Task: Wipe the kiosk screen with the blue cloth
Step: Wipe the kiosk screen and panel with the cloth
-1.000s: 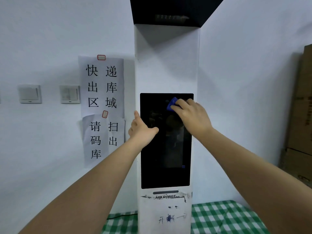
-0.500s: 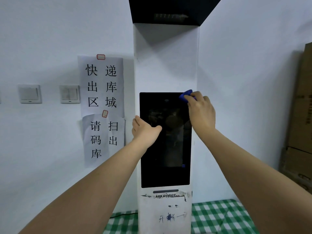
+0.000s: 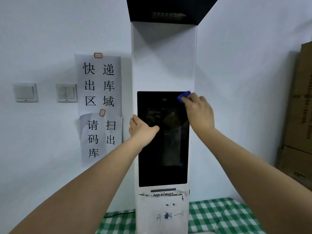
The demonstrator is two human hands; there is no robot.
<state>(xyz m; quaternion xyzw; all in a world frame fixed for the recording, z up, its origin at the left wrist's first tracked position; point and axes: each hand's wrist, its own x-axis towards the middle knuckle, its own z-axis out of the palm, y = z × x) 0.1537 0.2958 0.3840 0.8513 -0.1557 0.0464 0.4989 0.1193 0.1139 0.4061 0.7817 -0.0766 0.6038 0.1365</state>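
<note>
A tall white kiosk [image 3: 163, 65] stands against the wall with a black screen [image 3: 162, 157] set in its front. My right hand [image 3: 199, 112] holds the blue cloth [image 3: 184, 96] under curled fingers and presses it on the screen's top right corner; only a small part of the cloth shows. My left hand [image 3: 141, 130] grips the kiosk's left edge beside the screen, thumb lying across the glass and fingers wrapped round the side.
Paper signs [image 3: 100, 85] with Chinese characters hang on the wall left of the kiosk, and two light switches [image 3: 25, 92] sit further left. Cardboard boxes [image 3: 302, 125] are stacked at the right. A green checked cloth [image 3: 217, 217] covers the surface below.
My right hand has wiped the cloth from the upper middle of the screen across to its top right corner. My left hand has stayed on the kiosk's left edge.
</note>
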